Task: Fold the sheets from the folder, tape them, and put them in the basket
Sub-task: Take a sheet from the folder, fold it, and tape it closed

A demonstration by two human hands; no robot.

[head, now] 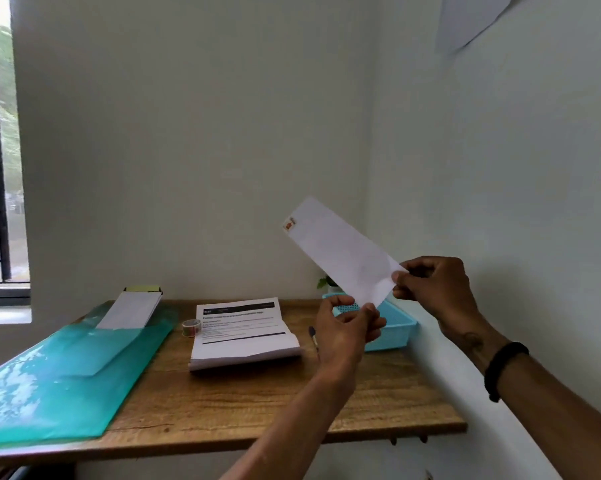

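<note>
Bench (222, 403) of brown wood fills the lower middle of the view, set into a white corner. Across its left end lies the green translucent folder (49, 375), with a white sheet (132, 310) poking from its far edge. Next in size, a printed stack of sheets (240, 330) lies at the bench's middle, and a blue basket (396, 330) sits at the right end against the wall, partly hidden behind the hands. Above the basket, in the air, is the folded sheet (340, 254), a long white strip tilted up to the left with a small coloured piece of tape (289, 224) at its far end. The left hand (344, 327) pinches the strip's near lower corner; the right hand (434, 285) pinches the near end just beside it. A small tape roll (191, 328) stands just left of the stack, and a pen (313, 336) lies to its right.

The strip looks ready to go in. To do this well, lower it flat over the basket's opening with the fold kept closed, and release one hand first so the paper does not spring or slide off the rim.
</note>
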